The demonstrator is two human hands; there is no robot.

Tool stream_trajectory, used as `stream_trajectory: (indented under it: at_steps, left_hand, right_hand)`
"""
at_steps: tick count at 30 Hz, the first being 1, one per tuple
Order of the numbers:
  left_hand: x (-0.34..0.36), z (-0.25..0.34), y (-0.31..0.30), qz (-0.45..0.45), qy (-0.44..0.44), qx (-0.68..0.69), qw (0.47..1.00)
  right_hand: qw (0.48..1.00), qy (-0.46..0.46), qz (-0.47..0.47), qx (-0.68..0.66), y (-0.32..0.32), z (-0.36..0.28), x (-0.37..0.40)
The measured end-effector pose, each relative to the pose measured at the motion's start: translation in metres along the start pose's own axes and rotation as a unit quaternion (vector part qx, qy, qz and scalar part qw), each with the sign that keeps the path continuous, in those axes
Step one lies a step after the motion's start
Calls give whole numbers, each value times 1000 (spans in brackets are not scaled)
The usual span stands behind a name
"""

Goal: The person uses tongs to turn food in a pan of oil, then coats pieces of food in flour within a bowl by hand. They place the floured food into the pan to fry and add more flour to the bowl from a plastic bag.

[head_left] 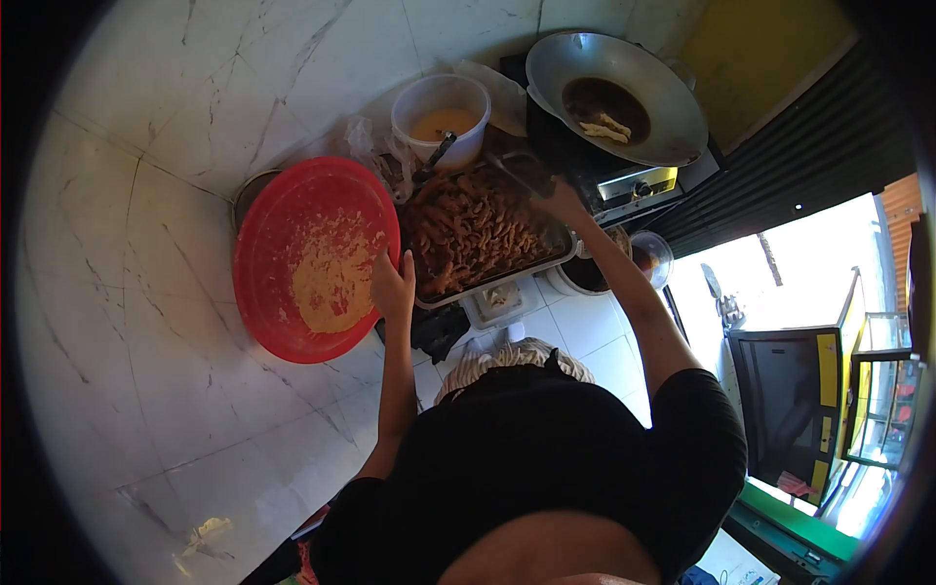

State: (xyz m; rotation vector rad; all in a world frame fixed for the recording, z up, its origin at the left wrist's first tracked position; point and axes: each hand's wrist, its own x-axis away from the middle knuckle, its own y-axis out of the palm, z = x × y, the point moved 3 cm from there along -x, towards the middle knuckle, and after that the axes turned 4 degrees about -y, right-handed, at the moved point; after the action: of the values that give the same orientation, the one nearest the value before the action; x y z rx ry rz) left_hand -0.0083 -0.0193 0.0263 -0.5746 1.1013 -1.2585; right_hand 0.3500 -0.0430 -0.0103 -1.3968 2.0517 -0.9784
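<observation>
My left hand (393, 288) grips the near right rim of a red plastic basin (255, 249), which is tilted and holds a patchy layer of pale flour (336, 278). My right hand (561, 203) is closed at the right side of a metal tray, around what looks like a pair of tongs (525, 174); their far end is hard to make out. Brown fried strips (478, 224) fill the tray (497, 285). Up and right, a wide wok (673, 117) holds dark oil with a few pale battered pieces (606, 129) in it.
The wok sits on a gas stove (639, 185). A white tub (448, 88) with yellowish liquid stands behind the tray, beside a dark-handled utensil (436, 156) and clear plastic bags (375, 151). Lower down are a round bucket (585, 275) and a small white container (497, 302). Marble-patterned tiles (175, 244) border the left.
</observation>
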Motion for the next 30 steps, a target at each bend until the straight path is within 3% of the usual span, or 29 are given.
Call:
stream_trajectory:
  at_steps: [5, 9, 12, 13, 14, 19, 21, 24, 27, 29, 30]
  left_hand:
    - [1, 1, -1, 0, 3, 7, 1000]
    - [1, 2, -3, -9, 3, 6, 1000]
    - [1, 0, -1, -13, -5, -3, 1000]
    - [1, 1, -1, -15, 0, -2, 1000]
    - [1, 4, -5, 14, 17, 23, 999]
    - [-1, 17, -21, 44, 40, 136, 989]
    - [0, 9, -16, 55, -20, 203, 977]
    - [-1, 10, -8, 41, -55, 282, 957]
    - [2, 38, 0, 49, 4, 321, 946]
    - [18, 77, 2, 21, 30, 338, 940]
    - [29, 98, 10, -63, 41, 392, 917]
  right_hand:
    - [997, 80, 2, -10, -5, -12, 4]
    - [999, 29, 15, 40, -7, -31, 20]
    - [995, -28, 80, 56, -25, -56, 45]
    - [998, 2, 51, -26, -35, -69, 57]
    - [993, 32, 24, -109, -42, -77, 68]
    - [990, 13, 64, -127, -53, -79, 124]
    - [990, 11, 21, -140, -58, -76, 146]
    - [977, 31, 44, -206, -76, -67, 175]
    - [966, 59, 44, -249, -112, -61, 206]
    - [968, 45, 59, -240, -138, -53, 226]
    - [960, 69, 69, -263, -146, -42, 236]
